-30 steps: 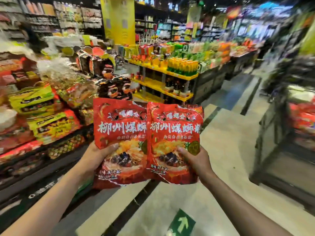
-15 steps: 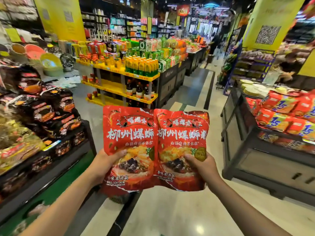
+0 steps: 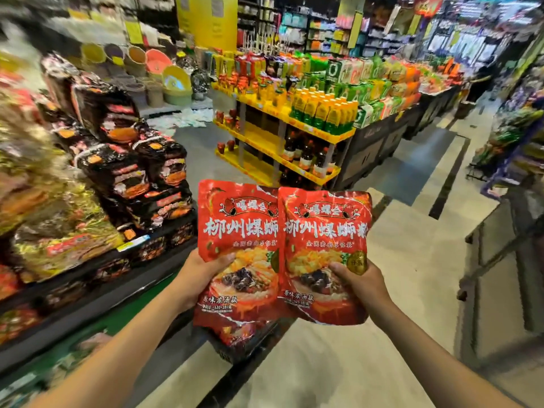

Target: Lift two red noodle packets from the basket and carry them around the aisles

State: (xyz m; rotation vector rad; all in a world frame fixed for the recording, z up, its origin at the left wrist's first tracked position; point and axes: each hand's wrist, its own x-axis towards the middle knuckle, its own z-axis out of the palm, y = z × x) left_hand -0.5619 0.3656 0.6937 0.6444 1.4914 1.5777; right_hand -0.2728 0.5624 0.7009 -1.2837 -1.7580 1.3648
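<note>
Here, in a supermarket aisle, a person holds two red noodle packets side by side at chest height, printed faces to the camera. The left hand [image 3: 196, 276] grips the left packet [image 3: 238, 254] by its lower left edge, thumb laid across the printed bowl, remaining fingers hidden behind. The right hand [image 3: 360, 282] pinches the right packet [image 3: 325, 254] at its lower right edge in the same way, thumb in front. The right packet's inner edge overlaps the left one's.

The packets look like soft, glossy foil pouches, creased and puffed; they probably weigh little, flex under pressure and could slip against each other, so a hold low on the outer edge, thumb opposing fingers, seems sound.

Beside the left arm stands a display shelf [image 3: 88, 278] stacked with black noodle packs [image 3: 138, 160] and further blurred wrappers. Ahead, a yellow rack [image 3: 282, 136] carries orange-capped bottles [image 3: 323, 113] above dark sauce bottles [image 3: 306, 157].

Beneath the packets a dark edge, possibly a basket, is mostly hidden and cannot be identified. A stand at right is cut off by the frame, and distant shelves dissolve into blur.
</note>
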